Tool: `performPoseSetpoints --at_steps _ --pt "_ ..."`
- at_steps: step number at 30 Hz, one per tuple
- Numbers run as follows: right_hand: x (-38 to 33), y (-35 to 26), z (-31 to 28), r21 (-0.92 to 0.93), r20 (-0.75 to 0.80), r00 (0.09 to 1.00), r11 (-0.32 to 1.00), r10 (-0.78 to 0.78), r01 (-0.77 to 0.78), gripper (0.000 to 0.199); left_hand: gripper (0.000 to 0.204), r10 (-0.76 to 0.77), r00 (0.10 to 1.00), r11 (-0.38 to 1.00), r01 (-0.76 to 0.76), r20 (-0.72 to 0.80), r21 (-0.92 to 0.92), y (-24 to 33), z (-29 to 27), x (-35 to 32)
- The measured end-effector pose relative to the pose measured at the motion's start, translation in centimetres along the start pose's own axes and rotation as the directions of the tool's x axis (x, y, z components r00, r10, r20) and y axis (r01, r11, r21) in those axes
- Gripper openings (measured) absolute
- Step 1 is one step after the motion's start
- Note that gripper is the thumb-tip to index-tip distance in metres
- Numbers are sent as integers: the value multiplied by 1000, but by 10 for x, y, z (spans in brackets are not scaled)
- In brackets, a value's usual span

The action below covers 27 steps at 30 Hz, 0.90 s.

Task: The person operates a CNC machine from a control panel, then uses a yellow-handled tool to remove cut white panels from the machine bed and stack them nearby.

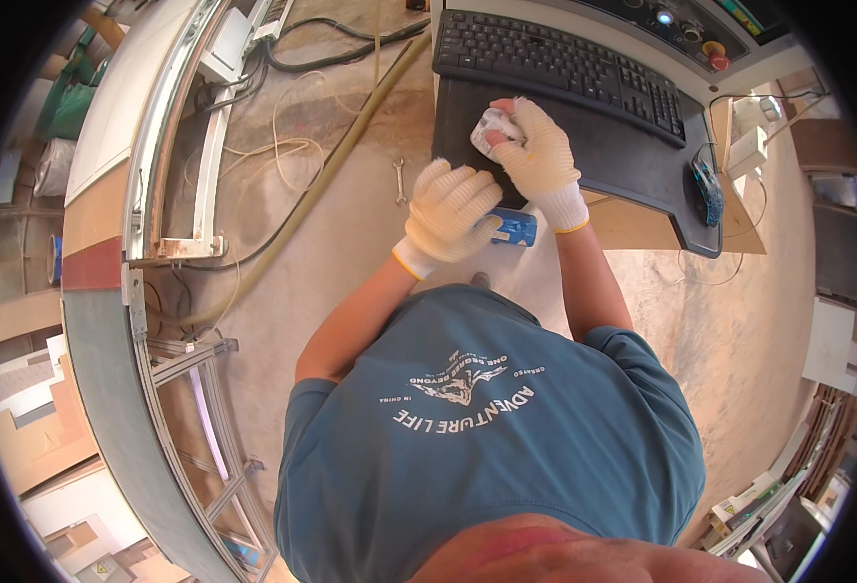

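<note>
Metal frame (210,165): stands left of the keyboard (555,73), well apart from it.
Console (667,60): rises behind the keyboard.
Shirt (487,428): blue-green, on the near side of the keyboard; white curved lettering around a mountain print, upside down in this view.
Tray (623,165): black; carries the keyboard, whose key legends are too small to read.
Right hand (535,151): gloved, just on the near side of the keyboard; fingers and thumb closed around the white item.
Left hand (453,209): gloved, farther toward the shirt than the keyboard; fingers extended, thumb overlapping the blue item; grip cannot be told.
Mouse (707,194): near the keyboard's right end.
White item (492,131): in the right hand, near the keyboard; marks unreadable.
Blue item (516,229): nearer the shirt than the keyboard; pale printing, illegible.
Wrench (399,182): on the floor, left of the keyboard.
Red button (715,55): on the console, beyond the keyboard's right end.
</note>
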State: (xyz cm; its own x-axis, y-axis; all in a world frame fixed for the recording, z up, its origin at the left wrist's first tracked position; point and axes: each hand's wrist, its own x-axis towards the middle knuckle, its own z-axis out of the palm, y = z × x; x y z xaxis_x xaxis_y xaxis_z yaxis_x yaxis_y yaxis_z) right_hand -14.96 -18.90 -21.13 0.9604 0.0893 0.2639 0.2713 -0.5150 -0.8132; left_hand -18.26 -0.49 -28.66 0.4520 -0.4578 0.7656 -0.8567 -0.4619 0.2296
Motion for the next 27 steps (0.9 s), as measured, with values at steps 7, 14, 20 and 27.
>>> performPoseSetpoints --at_steps 7,14,20,27 --pt "-27 -26 3 593 439 898 744 23 -309 55 94 -566 821 671 516 82 -533 19 -89 5" --pt "-27 -51 35 628 628 777 613 -35 -480 79 82 -351 927 901 372 129 -222 14 -131 6" --pt "-37 -53 41 540 641 768 699 20 -469 65 84 -480 867 813 497 136 -301 24 -145 -5" --pt "-28 -62 22 526 529 846 758 63 -386 58 87 -613 784 630 555 91 -543 18 -148 -23"
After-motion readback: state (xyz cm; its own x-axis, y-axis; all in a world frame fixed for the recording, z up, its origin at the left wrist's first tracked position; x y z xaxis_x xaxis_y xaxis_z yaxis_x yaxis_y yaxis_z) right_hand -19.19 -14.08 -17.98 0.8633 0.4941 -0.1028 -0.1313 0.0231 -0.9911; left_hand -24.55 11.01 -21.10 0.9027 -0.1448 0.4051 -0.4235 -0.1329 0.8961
